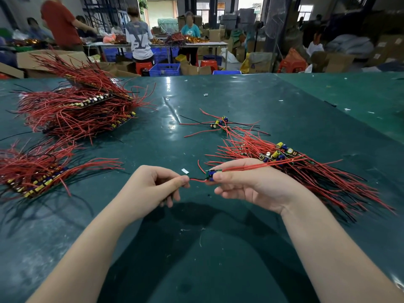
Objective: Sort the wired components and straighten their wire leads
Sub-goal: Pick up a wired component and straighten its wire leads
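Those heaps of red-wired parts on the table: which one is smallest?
The small cluster mid-table, beyond the right hand. It holds only a few loose boards with splayed wires, while the other three heaps are thick with wires.

Things that are hard to see

The left hand (153,184) hides the far ends of the wires (196,179) it pinches. The right hand's (247,184) fingers cover part of the small board (211,174). The left pile (32,171) runs off the picture's edge. The people (140,38) far back are blurry.
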A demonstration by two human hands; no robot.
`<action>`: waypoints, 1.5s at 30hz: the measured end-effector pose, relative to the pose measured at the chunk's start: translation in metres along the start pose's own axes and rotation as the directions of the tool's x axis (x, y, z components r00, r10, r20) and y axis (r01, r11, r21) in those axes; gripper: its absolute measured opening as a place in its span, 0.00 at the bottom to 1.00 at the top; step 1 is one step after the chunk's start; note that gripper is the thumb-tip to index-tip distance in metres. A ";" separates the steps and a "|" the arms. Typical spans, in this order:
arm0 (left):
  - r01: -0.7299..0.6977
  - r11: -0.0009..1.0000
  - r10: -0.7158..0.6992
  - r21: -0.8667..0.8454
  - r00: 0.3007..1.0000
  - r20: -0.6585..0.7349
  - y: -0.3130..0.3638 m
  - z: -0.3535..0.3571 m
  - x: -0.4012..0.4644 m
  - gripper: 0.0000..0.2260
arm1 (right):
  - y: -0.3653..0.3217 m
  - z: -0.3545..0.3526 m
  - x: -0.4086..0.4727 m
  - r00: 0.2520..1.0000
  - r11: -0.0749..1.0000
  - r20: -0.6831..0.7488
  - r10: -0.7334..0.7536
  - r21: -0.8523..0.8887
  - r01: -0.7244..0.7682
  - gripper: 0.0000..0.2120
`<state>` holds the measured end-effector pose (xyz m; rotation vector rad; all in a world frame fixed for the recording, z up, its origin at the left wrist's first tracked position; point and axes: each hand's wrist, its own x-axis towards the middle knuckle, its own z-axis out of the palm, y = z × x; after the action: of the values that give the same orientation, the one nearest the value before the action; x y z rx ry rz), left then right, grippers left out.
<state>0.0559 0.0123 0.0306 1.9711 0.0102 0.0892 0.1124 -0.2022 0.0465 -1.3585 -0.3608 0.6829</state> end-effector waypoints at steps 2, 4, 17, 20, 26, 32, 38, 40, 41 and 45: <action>0.018 1.000 -0.019 -0.020 1.000 -0.016 0.001 -0.001 0.000 0.11 | -0.002 -0.003 0.001 0.999 1.000 -0.046 -0.003 0.031 0.004 0.09; 0.023 0.996 -0.026 -0.082 0.999 -0.039 0.002 -0.004 0.001 0.11 | -0.004 -0.008 0.003 0.991 0.995 -0.133 -0.007 0.098 0.020 0.10; 0.052 0.851 -0.117 -0.522 0.989 -0.094 0.009 -0.012 0.002 0.11 | -0.002 -0.016 0.008 0.974 0.980 -0.227 -0.015 0.189 0.059 0.07; 0.061 0.812 -0.116 -0.580 0.992 -0.059 0.011 -0.012 0.000 0.11 | -0.002 -0.016 0.009 0.975 0.975 -0.221 -0.015 0.212 0.064 0.07; 0.083 0.738 -0.113 -0.669 0.994 -0.001 0.014 -0.011 0.001 0.13 | -0.004 -0.016 0.012 0.969 0.935 -0.244 -0.043 0.332 0.125 0.10; 0.065 0.694 -0.150 -0.717 0.987 -0.055 0.014 -0.015 0.004 0.14 | -0.011 -0.019 0.011 0.969 0.902 -0.223 -0.105 0.389 0.188 0.26; 0.053 0.737 -0.156 -0.674 0.983 -0.093 0.012 -0.018 0.005 0.13 | -0.014 -0.024 0.008 0.927 0.854 -0.307 -0.217 0.401 0.333 0.25; 0.049 0.759 -0.144 -0.650 0.985 -0.094 0.011 -0.016 0.005 0.13 | -0.015 -0.024 0.006 0.924 0.794 -0.279 -0.261 0.482 0.370 0.25; 0.046 0.767 -0.140 -0.640 0.985 -0.097 0.011 -0.015 0.005 0.13 | -0.015 -0.024 0.005 0.924 0.772 -0.262 -0.278 0.511 0.377 0.24; 0.043 0.785 -0.136 -0.618 0.985 -0.104 0.009 -0.015 0.005 0.12 | -0.015 -0.025 0.004 0.928 0.709 -0.212 -0.306 0.600 0.371 0.24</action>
<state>0.0600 0.0224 0.0449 1.2981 0.1527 0.1514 0.1345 -0.2196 0.0550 -0.6411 -0.2563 0.3668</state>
